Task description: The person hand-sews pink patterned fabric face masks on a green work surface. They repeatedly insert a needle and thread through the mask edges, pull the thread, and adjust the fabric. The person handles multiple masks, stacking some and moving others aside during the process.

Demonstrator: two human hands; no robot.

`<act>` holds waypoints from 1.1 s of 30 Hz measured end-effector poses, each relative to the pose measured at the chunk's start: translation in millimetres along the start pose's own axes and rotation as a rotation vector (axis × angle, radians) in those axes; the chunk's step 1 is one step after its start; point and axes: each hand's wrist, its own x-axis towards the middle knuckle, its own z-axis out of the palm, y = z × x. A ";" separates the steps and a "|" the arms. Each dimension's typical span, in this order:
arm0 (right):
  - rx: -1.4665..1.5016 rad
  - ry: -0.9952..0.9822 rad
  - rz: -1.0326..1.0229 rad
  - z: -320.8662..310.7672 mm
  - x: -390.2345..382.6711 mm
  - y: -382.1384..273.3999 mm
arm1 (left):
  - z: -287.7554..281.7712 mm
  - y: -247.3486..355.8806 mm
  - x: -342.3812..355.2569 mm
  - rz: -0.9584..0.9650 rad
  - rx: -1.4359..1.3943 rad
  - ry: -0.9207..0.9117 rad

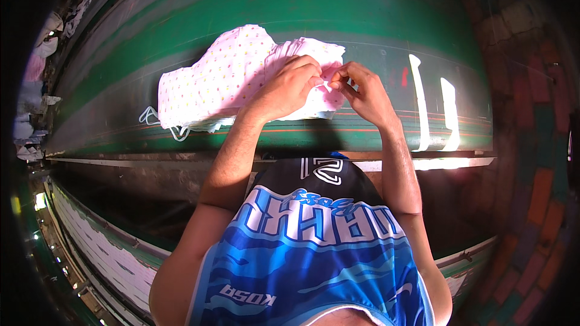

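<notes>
Pink dotted fabric stack laid on green table, long axis left-right. Left hand rested over its right part, nearer; finger grip can't be told. Right hand: thumb and index pinched on stack's right end, bulk leftward.

Looks like a textile workshop to me: there's a long, scuffed green-and-dark worktop with a stack of thin pink dotted cloth pieces on it, plus crumpled white and pale cloth heaped along the left edge, and orange, green and dull-red rectangular blocks off to the right, maybe flooring, can't really tell
</notes>
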 end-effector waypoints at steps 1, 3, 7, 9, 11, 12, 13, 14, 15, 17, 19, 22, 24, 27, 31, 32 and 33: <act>-0.014 0.011 -0.046 0.8 2.7 -2.4 | -0.5 -0.1 0.0 -0.008 -0.019 0.008; -0.062 0.112 -0.204 4.6 4.0 -15.5 | -0.9 2.8 0.6 -0.007 -0.005 0.018; -0.119 0.191 -0.227 11.8 3.2 -14.6 | 1.8 -3.3 2.6 0.020 -0.052 0.046; -0.070 0.183 -0.117 12.4 7.1 -11.2 | 0.9 -4.9 3.4 -0.027 -0.084 0.057; -0.084 0.178 -0.040 11.4 12.5 -9.6 | -3.4 -4.5 4.9 -0.159 -0.164 0.005; -0.117 0.184 -0.104 11.6 17.8 -8.3 | -4.1 -9.6 4.2 -0.170 -0.333 0.024; -0.150 0.190 -0.167 11.1 23.9 -6.3 | -2.5 -16.4 3.0 -0.181 -0.501 0.041; -0.184 0.196 -0.229 11.0 29.0 -5.3 | -1.1 -21.2 3.5 -0.194 -0.670 0.057; -0.151 0.220 -0.253 12.9 34.2 -5.1 | -1.9 -12.3 3.2 -0.210 -0.762 0.115; -0.148 0.206 -0.279 11.3 43.6 -7.3 | -6.5 0.5 0.8 -0.105 -0.442 0.273; -0.176 0.197 -0.333 8.5 54.3 -8.6 | -15.4 28.0 -6.3 0.037 -0.034 0.430; -0.235 0.185 -0.414 6.4 66.9 -6.5 | -20.2 56.3 -15.0 -0.017 -0.245 0.200; -0.242 0.181 -0.416 6.7 72.3 -2.7 | -8.7 51.1 -10.1 0.055 -0.128 0.149; -0.193 0.208 -0.345 14.6 73.5 1.0 | 2.5 35.6 -6.8 -0.001 -0.024 0.204; -0.053 0.359 -0.218 22.9 54.2 -2.5 | 9.5 16.5 -8.8 -0.138 -0.090 0.268; -0.012 0.393 -0.175 19.9 44.3 -1.3 | 10.6 14.7 -7.5 -0.157 -0.120 0.281; 0.003 0.359 -0.151 16.2 31.7 1.7 | 11.0 13.0 -6.4 -0.130 -0.139 0.291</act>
